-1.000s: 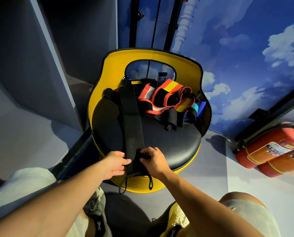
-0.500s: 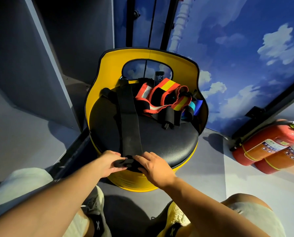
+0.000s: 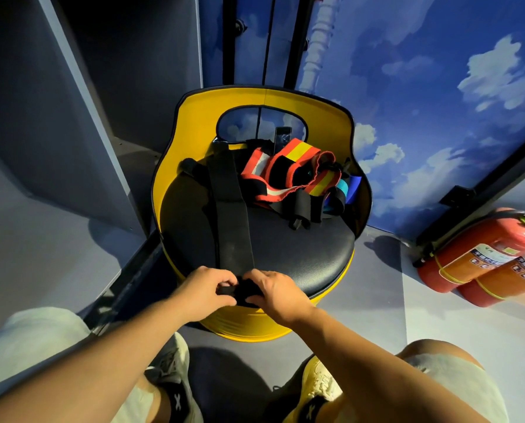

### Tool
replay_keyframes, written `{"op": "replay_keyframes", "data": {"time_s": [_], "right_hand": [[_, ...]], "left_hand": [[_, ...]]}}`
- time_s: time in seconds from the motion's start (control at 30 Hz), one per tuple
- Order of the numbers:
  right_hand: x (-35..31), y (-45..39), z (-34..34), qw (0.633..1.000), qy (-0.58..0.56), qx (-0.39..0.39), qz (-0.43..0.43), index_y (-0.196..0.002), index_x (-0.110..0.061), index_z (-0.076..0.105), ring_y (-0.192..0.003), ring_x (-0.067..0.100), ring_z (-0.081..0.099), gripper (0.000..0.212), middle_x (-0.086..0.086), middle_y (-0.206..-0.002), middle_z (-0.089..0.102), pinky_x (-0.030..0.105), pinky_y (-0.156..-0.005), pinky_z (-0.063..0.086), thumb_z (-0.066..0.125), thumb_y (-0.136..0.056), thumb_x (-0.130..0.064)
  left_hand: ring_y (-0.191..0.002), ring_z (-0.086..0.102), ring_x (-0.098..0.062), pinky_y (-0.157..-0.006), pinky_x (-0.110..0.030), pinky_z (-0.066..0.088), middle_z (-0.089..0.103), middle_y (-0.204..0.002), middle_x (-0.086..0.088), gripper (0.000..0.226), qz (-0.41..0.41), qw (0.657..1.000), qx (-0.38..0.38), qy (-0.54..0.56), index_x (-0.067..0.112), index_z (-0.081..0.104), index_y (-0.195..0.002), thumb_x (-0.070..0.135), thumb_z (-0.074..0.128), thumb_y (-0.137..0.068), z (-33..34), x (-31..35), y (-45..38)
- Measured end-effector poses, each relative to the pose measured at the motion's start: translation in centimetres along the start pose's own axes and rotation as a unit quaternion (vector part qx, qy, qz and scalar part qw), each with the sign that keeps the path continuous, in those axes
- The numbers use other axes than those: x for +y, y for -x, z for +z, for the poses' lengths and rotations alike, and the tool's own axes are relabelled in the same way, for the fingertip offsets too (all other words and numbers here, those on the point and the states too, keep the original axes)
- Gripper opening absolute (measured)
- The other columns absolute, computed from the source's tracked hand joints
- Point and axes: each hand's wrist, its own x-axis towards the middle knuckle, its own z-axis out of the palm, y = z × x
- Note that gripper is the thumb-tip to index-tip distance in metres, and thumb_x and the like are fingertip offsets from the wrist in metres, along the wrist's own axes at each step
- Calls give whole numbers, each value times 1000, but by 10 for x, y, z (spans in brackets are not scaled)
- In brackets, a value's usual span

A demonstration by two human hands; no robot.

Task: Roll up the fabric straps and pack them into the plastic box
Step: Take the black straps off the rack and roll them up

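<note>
A long black fabric strap (image 3: 231,215) lies lengthwise down the black seat (image 3: 297,242) of a yellow drum chair. Its near end is a small roll at the seat's front edge. My left hand (image 3: 207,293) and my right hand (image 3: 273,293) both pinch that roll between fingers and thumbs, one on each side. At the back of the seat lies a heap of other straps (image 3: 297,178): red and yellow striped ones, black ones, and a blue one (image 3: 351,189). No plastic box is in view.
The chair's yellow backrest (image 3: 194,117) rises behind the heap, with a phone-like object (image 3: 282,138) leaning on it. Two red fire extinguishers (image 3: 484,257) lie on the floor to the right. A grey partition (image 3: 72,117) stands left. My knees and shoes are below.
The loose strap end that hung over the seat's front edge has been rolled up; both hands came together on the roll at the seat's front edge.
</note>
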Motion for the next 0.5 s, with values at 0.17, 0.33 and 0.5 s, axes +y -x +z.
{"op": "replay_keyframes", "data": {"time_s": [0.17, 0.33, 0.5], "right_hand": [[3, -1, 0, 996, -73, 5, 52, -117, -16, 58, -92, 23, 61, 29, 5, -108, 68, 31, -76, 46, 68, -92, -28], [8, -4, 9, 986, -126, 20, 110, -118, -16, 67, -98, 19, 61, 27, 3, -108, 66, 24, -80, 45, 68, -93, -28], [10, -5, 15, 992, -60, 35, 103, -119, -15, 67, -94, 19, 55, 31, -2, -103, 48, 20, -76, 35, 68, -93, -32]], "left_hand": [[-98, 62, -16, -78, -22, 41, 64, -112, 4, 34, 30, 998, 24, -40, 28, 65, -125, 26, 71, -92, 6, -4, -2], [-102, 55, -10, -88, -18, 39, 54, -111, 9, 32, 46, 996, 66, -32, 20, 69, -125, 22, 69, -94, 20, -15, -11], [-102, 54, -13, -94, -33, 47, 59, -102, 9, 27, 57, 992, 98, -52, 22, 73, -118, 23, 72, -91, 29, -20, -15]]}}
